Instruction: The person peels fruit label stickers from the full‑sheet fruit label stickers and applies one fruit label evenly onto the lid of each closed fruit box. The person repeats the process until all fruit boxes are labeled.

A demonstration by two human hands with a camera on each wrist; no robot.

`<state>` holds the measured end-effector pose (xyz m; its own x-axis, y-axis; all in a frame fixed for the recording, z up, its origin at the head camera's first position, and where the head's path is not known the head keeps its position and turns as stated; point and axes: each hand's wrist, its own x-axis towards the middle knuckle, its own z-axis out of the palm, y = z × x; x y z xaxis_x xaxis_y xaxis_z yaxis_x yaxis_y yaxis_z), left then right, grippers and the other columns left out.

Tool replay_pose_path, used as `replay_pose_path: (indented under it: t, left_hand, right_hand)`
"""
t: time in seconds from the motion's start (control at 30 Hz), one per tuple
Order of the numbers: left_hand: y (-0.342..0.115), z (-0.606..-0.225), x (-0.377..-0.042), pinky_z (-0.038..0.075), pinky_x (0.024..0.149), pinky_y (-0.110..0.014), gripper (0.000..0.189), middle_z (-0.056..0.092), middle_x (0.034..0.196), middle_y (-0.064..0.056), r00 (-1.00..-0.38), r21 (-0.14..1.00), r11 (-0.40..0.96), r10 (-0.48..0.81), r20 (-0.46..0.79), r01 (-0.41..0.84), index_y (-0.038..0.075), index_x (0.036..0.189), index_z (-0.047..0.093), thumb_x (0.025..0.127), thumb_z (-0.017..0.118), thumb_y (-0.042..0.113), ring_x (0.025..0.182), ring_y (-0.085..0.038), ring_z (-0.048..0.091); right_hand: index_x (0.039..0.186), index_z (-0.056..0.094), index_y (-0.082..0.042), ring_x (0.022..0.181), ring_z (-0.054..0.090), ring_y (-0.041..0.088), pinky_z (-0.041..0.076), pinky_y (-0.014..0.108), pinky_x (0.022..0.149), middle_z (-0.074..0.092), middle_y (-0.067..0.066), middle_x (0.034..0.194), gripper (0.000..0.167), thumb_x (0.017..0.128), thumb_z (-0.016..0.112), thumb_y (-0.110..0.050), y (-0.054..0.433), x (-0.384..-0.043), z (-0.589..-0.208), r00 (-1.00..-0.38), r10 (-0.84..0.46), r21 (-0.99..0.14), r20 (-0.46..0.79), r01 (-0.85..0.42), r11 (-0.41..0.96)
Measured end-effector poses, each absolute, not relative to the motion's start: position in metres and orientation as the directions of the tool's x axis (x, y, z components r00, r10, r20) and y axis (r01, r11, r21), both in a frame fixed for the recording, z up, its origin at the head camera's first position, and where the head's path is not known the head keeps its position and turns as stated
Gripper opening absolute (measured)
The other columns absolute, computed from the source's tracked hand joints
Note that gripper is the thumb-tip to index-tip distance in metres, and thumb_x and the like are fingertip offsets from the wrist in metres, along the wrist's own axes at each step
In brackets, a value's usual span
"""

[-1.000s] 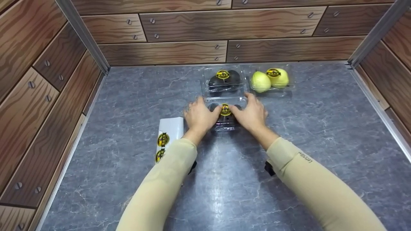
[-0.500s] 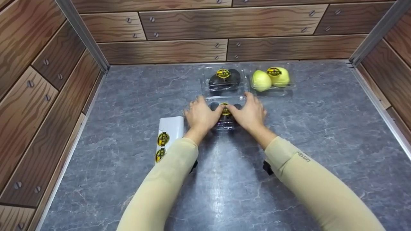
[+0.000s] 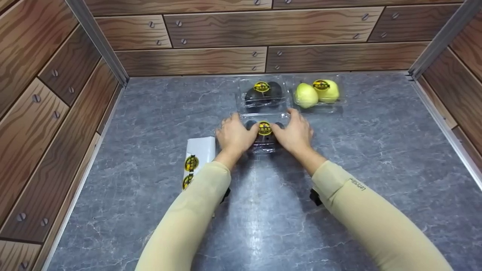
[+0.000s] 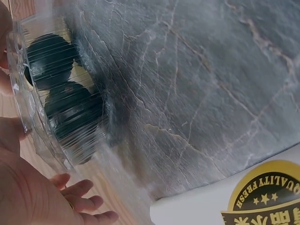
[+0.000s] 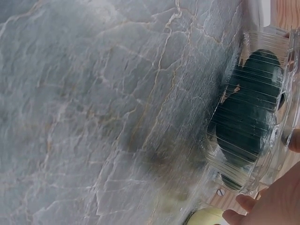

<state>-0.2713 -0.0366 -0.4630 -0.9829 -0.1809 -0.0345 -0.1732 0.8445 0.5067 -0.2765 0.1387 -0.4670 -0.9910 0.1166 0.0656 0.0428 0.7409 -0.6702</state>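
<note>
A clear plastic clamshell box [image 3: 265, 145] holding dark, rounded fruit lies between both hands, with a round yellow-and-black sticker [image 3: 264, 128] on its lid. My left hand [image 3: 236, 135] grips its left side, thumb on the lid beside the sticker. From the right side my right hand [image 3: 295, 131] holds it the same way, thumb on the lid. In the left wrist view, dark fruit [image 4: 68, 103] shows through the ribbed box wall, with fingers beside it. The right wrist view shows the dark fruit [image 5: 248, 108] through the wall too; the hand is partly cut off.
A second clamshell [image 3: 244, 84] with dark fruit sits just behind. Right of it stands a clamshell [image 3: 340, 107] with two yellow-green pears [image 3: 306, 96]. A white package [image 3: 201, 145] with similar stickers lies near the left forearm. Wood-patterned panels [image 3: 271, 30] enclose the grey marbled tabletop [image 3: 150, 150].
The left thumb moves over the sticker half a second ago, then back left, uncovering it. The box and both hands otherwise stay in place.
</note>
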Motion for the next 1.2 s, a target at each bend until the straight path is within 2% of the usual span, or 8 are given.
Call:
replay_pose_path:
  t: [0.5,0.77,1.07,1.2]
  left_hand:
    - [-0.039,-0.463,-0.27,0.035,0.12,-0.058,0.075,0.06,0.149,-0.015,-0.984,0.495,0.855,-0.178,-0.005,-0.157,0.011,0.156,0.05,0.1,0.06,0.06,0.14,-0.032,0.052]
    - [-0.045,-0.457,-0.265,0.03,0.122,-0.064,0.089,0.053,0.157,-0.016,-0.992,0.469,0.875,-0.129,-0.015,-0.121,0.01,0.16,0.045,0.095,0.061,0.07,0.148,-0.036,0.045]
    - [-0.042,-0.459,-0.262,0.025,0.123,-0.067,0.098,0.048,0.162,-0.017,-0.994,0.442,0.891,-0.1,-0.034,-0.105,0.011,0.163,0.041,0.091,0.063,0.075,0.152,-0.04,0.039]
    - [-0.042,-0.462,-0.261,0.03,0.121,-0.066,0.097,0.052,0.158,-0.016,-0.994,0.438,0.893,-0.105,-0.01,-0.099,0.01,0.161,0.044,0.091,0.064,0.075,0.148,-0.037,0.045]
  right_hand:
    - [0.157,0.045,-0.006,0.141,0.048,0.044,0.03,0.061,0.118,0.054,0.023,0.154,0.071,0.096,0.067,-0.033,0.143,-0.277,-0.467,-0.99,0.124,-0.685,0.06,0.049,0.727]
    - [0.161,0.039,-0.007,0.143,0.046,0.046,0.027,0.066,0.12,0.051,0.025,0.156,0.088,0.094,0.074,-0.051,0.149,-0.271,-0.463,-0.997,0.068,-0.685,0.039,0.023,0.728]
    - [0.163,0.034,-0.006,0.147,0.041,0.047,0.022,0.068,0.122,0.044,0.025,0.161,0.096,0.091,0.077,-0.053,0.151,-0.267,-0.466,-0.999,0.05,-0.68,0.013,0.028,0.733]
    - [0.163,0.035,-0.004,0.146,0.042,0.047,0.024,0.068,0.121,0.044,0.027,0.161,0.098,0.09,0.077,-0.054,0.148,-0.266,-0.467,-0.999,0.043,-0.67,0.026,0.014,0.742]
